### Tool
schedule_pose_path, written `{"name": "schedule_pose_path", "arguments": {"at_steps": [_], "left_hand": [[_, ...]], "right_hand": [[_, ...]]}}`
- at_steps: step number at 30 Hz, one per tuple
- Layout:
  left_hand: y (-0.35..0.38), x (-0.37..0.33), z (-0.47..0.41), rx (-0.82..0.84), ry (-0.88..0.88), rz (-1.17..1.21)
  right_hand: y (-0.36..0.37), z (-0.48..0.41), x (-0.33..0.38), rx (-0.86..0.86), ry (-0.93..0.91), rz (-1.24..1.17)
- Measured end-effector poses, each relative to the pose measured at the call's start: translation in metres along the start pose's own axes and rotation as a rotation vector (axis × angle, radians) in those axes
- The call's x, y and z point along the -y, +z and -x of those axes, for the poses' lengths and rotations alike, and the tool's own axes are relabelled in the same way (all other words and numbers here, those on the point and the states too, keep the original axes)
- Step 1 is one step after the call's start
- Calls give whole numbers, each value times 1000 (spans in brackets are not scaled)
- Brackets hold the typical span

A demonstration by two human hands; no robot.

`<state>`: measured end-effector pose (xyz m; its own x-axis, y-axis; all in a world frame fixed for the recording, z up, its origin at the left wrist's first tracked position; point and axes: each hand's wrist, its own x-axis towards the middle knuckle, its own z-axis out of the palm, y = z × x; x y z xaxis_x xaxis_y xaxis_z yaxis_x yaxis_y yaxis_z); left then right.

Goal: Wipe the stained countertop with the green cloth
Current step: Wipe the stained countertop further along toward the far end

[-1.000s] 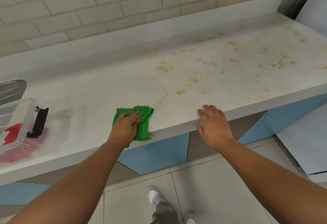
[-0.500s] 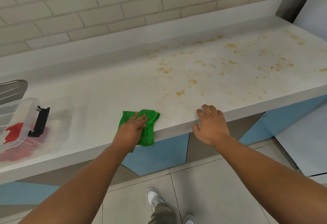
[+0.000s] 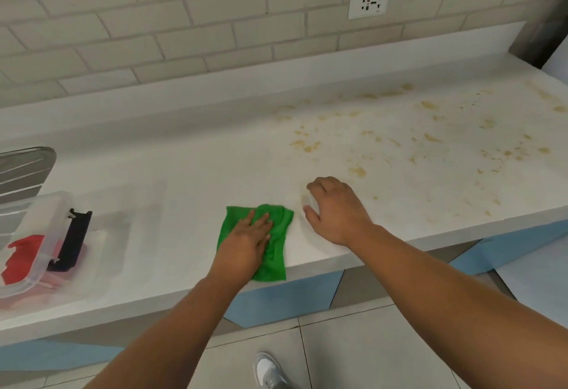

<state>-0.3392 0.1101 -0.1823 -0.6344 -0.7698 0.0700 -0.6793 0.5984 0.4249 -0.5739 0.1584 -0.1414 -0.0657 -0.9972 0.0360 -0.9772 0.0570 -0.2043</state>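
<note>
Left grip (image 3: 246, 241) is pressing flat, fingers straight, on the green cloth (image 3: 279, 235) at the desk (image 3: 184, 173) edge, stains (image 3: 399, 142) lying ahead-right of it, past the right grip (image 3: 335, 210) resting loose and empty beside the cloth.

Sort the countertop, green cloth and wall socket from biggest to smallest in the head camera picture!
1. countertop, by far.
2. green cloth, partly under the left hand.
3. wall socket; it is farther away, so its true size is unsure.
</note>
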Motion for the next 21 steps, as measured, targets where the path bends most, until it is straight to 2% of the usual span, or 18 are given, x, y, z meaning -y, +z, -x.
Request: {"name": "schedule_pose_path", "arguments": {"at_steps": [2, 7, 11, 14, 19, 21], "left_hand": [[-12, 27, 9, -23, 19, -15], [-40, 87, -23, -109, -237, -58], [-38, 78, -89, -117, -381, -93], [-24, 62, -108, -106, -280, -83], [-29, 68, -65, -5, 100, 38], [-41, 91, -62, -4, 122, 35]], "right_hand": [[7, -16, 9, 19, -32, -10], [23, -47, 30, 81, -82, 22], [31, -65, 44, 93, -75, 39], [26, -87, 45, 71, -26, 46], [16, -113, 44, 42, -26, 79], [17, -116, 49, 52, -38, 91]]}}
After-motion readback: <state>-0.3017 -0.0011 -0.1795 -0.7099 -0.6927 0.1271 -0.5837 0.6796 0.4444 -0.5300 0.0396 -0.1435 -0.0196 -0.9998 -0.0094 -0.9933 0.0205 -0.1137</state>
